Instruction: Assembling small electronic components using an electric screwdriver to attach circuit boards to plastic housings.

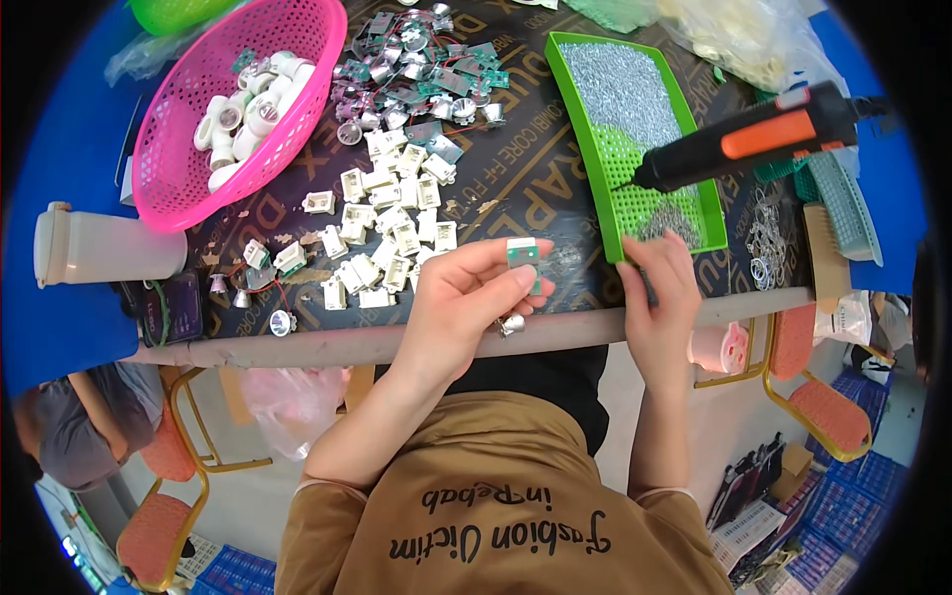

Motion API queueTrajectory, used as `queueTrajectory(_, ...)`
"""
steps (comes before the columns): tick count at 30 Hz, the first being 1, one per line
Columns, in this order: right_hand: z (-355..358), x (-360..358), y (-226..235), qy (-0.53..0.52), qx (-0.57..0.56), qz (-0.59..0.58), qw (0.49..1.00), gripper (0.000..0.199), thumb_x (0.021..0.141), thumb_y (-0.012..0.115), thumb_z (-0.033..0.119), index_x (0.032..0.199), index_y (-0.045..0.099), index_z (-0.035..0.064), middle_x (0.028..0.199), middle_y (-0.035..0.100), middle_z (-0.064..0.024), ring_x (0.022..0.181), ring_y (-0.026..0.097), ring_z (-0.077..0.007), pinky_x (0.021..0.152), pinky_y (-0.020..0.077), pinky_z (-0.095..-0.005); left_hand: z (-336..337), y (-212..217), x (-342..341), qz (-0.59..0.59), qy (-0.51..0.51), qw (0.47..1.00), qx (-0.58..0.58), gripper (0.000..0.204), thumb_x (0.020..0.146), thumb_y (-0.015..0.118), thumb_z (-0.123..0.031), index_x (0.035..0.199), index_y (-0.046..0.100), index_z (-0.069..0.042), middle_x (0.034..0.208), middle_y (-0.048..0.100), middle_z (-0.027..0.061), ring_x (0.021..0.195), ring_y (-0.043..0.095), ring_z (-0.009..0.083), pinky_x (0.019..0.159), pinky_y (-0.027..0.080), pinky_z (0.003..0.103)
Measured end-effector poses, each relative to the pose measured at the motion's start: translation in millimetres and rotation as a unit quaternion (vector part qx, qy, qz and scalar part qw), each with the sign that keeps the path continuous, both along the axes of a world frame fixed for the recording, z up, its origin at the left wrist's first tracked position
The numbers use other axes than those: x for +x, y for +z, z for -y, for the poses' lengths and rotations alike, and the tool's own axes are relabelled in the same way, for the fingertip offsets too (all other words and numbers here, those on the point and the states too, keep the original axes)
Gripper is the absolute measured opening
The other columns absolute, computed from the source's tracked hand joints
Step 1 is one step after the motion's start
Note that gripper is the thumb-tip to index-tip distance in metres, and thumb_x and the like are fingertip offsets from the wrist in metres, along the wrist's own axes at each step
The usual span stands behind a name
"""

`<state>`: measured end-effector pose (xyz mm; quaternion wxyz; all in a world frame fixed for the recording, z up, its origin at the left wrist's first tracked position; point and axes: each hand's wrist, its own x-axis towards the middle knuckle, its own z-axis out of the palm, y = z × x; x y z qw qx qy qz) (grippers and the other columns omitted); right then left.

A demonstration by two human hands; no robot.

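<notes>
Held upright between the thumb and fingers of my left hand (461,297) is a small green circuit board (523,256) with a white piece at its top edge. A small shiny reflector lamp (512,324) hangs just below that hand. My right hand (659,288) is at the near end of a green tray (585,129); its fingers are bent together by small dark screws (669,218). Whatever its fingertips pinch is too small to make out. Above the tray, a black and orange electric screwdriver (754,139) points left, untouched by either hand.
White plastic housings (397,233) lie heaped left of centre, with wired boards and reflectors (416,69) behind. A pink basket (164,149) of white parts and a whitish jug (99,246) stand left. Silvery pieces (620,79) fill the tray's far end. Metal rings (769,238) lie right.
</notes>
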<state>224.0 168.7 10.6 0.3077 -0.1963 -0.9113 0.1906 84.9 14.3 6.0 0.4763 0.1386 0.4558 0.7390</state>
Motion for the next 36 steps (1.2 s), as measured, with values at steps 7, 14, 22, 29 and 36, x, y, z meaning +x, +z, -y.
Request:
queueTrajectory(7,13.2,19.2,11.2,0.076,-0.079,0.000,0.994,0.017,0.071,0.062,-0.002,0.088,0.064,-0.0007,0.079,0.060,-0.0092,0.078,0.058,-0.0240,0.094,0.0414,-0.0418,-2.3,-3.5,-1.0,0.009,-0.031,0.999,0.013,0.025,0.085,0.059,-0.008,0.109,0.061,0.002,0.084,0.066,0.0080,0.071,0.060,0.0075,0.061,0.047,0.020)
queueTrajectory(14,-26.9,-4.7,45.0,0.259,-0.340,-0.255,0.868,0.075,0.082,0.066,0.018,0.138,0.021,-0.0019,0.133,0.039,-0.0225,0.120,0.043,-0.0382,0.103,0.0319,-0.0479,-5.8,-9.1,-0.4,-0.022,-0.047,0.999,0.010,0.022,0.085,0.057,-0.006,0.105,0.061,0.002,0.081,0.066,0.0077,0.069,0.061,0.0092,0.060,0.048,0.021)
queueTrajectory(22,-63.8,-32.2,37.0,0.263,-0.350,-0.286,0.852,0.060,0.069,0.073,0.008,0.121,0.046,-0.0058,0.109,0.057,-0.0159,0.088,0.061,-0.0255,0.081,0.0515,-0.0413,-5.3,-7.0,-0.9,-0.040,-0.048,0.998,-0.016,0.022,0.086,0.057,-0.008,0.106,0.060,0.001,0.079,0.064,0.0051,0.067,0.058,0.0063,0.058,0.045,0.020)
queueTrajectory(29,-44.0,-60.9,66.2,0.211,-0.373,-0.322,0.844,0.055,0.085,0.053,0.028,0.129,0.034,0.0017,0.093,0.050,-0.0116,0.081,0.045,-0.0203,0.076,0.0381,-0.0360,-5.1,-3.3,-2.2,-0.058,-0.066,0.996,-0.030,0.028,0.086,0.056,-0.008,0.112,0.059,0.001,0.080,0.065,0.0068,0.067,0.059,0.0079,0.060,0.047,0.020)
queueTrajectory(36,-58.9,-85.6,46.4,0.281,-0.329,-0.360,0.826,0.054,0.092,0.048,0.042,0.123,0.036,0.0004,0.070,0.049,-0.0096,0.061,0.047,-0.0185,0.063,0.0425,-0.0364,-5.9,-2.8,-1.9,-0.038,-0.057,0.998,-0.015,0.024,0.086,0.056,-0.005,0.109,0.060,0.001,0.080,0.062,0.0024,0.071,0.060,0.0067,0.058,0.045,0.020)
